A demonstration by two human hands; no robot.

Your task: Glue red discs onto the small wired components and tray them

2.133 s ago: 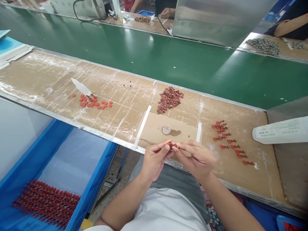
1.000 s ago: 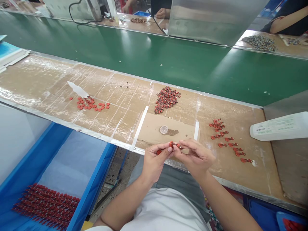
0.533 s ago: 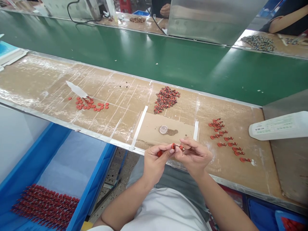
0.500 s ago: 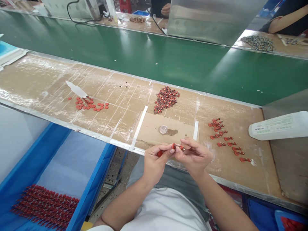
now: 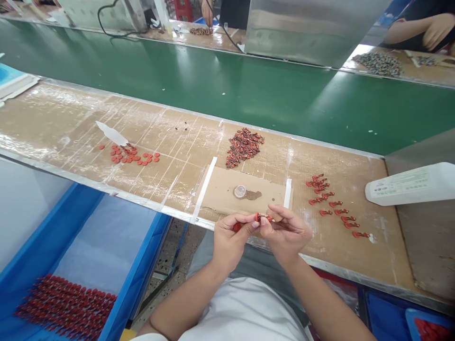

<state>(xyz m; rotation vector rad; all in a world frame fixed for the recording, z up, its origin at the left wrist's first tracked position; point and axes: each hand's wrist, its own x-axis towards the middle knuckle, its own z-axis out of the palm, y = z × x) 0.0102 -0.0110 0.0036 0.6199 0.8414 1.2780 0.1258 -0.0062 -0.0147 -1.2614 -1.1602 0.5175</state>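
While left hand (image 5: 230, 245) and right hand (image 5: 286, 234) pinch it, a small red part (image 5: 262, 218) sits clamped — grip tight.

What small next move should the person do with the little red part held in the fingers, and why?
Probably place the small red part with the red pieces laid in rows on the brown board, because the right hand is nearest them.
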